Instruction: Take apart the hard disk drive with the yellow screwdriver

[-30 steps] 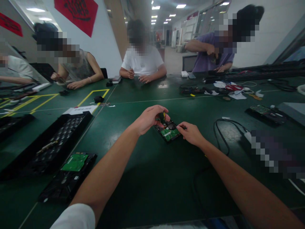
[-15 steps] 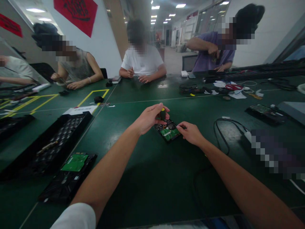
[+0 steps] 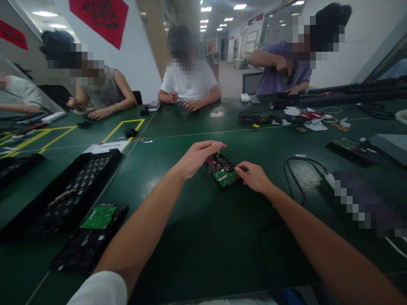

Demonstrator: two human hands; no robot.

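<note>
A hard drive (image 3: 225,178) with a green circuit board lies on the green table in front of me. Above its far left part, my left hand (image 3: 197,157) is closed around a small screwdriver (image 3: 218,151) with a yellow-and-dark handle, mostly hidden by the fingers. Where the tip rests I cannot see clearly. My right hand (image 3: 252,176) pinches the right edge of the drive between thumb and fingers. By my left forearm lies a second hard drive (image 3: 98,217), also with a green board.
A long black tray (image 3: 111,160) holds small parts on the left. At the right are a black cable (image 3: 288,173), another drive-like device (image 3: 351,150) and a grey box (image 3: 391,146). Loose wires and scraps (image 3: 313,118) lie farther back. Several people sit across the table.
My left fingers have straightened somewhat over the screwdriver, and its handle shows at a different angle. My right hand stays on the drive's edge. The view has shifted slightly.
</note>
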